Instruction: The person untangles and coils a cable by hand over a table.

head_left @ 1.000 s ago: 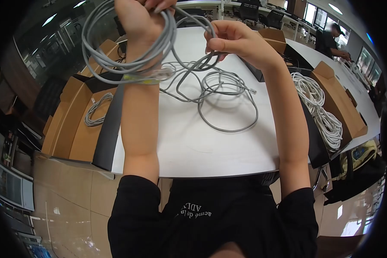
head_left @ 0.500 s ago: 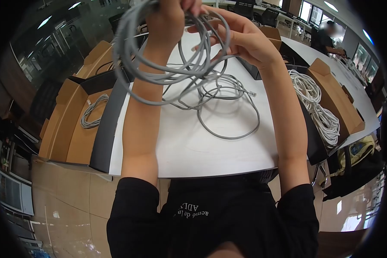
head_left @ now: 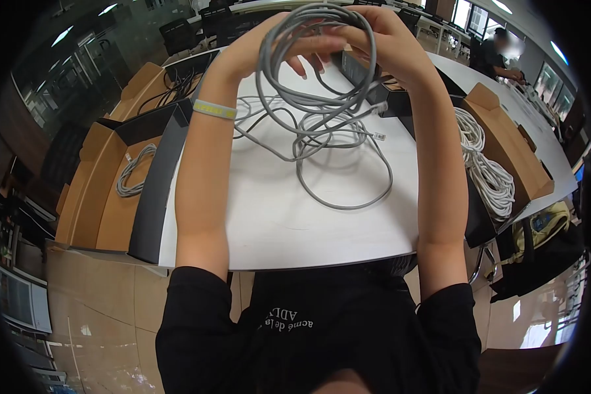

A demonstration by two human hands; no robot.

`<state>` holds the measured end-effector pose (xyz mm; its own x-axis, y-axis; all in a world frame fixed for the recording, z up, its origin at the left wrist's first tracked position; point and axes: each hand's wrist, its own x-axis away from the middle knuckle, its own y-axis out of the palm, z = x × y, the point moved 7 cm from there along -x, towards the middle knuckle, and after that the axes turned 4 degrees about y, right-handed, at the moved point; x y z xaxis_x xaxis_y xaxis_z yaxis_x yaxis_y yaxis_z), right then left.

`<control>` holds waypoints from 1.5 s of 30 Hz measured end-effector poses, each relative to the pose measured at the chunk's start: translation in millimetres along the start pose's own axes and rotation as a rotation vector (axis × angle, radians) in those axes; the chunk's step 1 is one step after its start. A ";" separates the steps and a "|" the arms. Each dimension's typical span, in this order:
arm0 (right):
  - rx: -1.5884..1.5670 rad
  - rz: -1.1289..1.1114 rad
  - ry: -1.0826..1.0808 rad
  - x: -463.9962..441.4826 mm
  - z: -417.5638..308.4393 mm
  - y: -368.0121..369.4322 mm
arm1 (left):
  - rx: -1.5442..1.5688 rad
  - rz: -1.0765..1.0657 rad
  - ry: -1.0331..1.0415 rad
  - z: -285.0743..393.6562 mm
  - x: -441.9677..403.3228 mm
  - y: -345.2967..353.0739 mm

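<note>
At the left side of the table point(head_left: 322, 243) is an open cardboard box point(head_left: 88, 190), brown inside, with a small gray cable point(head_left: 131, 192) looped in it. Behind it stands another open box point(head_left: 136, 85) with tangled black cords point(head_left: 172, 92). Office chairs show farther back.

The person's left arm reaches forward, a pale wristband point(head_left: 215, 109) with yellow marks around it. The left hand point(head_left: 259, 44) is partly hidden by the coil of gray cable point(head_left: 308, 100); its fingers stretch across the inside of the loops, and I cannot tell whether they grip any strand. The coil is raised above the far part of the table, between the two hands. A clear plug point(head_left: 379, 107) is at its lower right.

Below the coil, more gray cable point(head_left: 345, 208) lies loosely on the white tabletop in uneven loops, with another clear plug point(head_left: 378, 136) at their right side.

The right hand point(head_left: 389, 41) holds the upper right part of the coil with its fingers curled in.

To the right, an open box point(head_left: 515, 154) contains bundled white cables point(head_left: 492, 187). Beyond it, another person point(head_left: 487, 58) in dark clothing is at the long table. A black and yellow-green bag point(head_left: 538, 246) is below.
</note>
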<state>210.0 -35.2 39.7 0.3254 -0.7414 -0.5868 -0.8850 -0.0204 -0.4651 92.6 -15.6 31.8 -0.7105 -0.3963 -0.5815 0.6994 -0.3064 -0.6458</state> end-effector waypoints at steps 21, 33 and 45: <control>-1.370 0.691 0.183 -5.7 115.3 -99.9 | 0.076 -0.171 -0.120 8.3 16.0 -22.7; -0.552 0.478 0.095 2.8 55.4 -91.3 | -0.047 -0.423 0.013 22.4 8.4 12.4; -0.097 0.533 -0.099 6.8 19.4 -76.7 | -0.455 -0.669 -0.113 24.2 1.2 121.4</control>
<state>286.6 -25.7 58.5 -0.1503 -0.5996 -0.7860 -0.9610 0.2753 -0.0262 178.5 -74.2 -35.2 -0.9375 -0.3462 0.0361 0.0124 -0.1370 -0.9905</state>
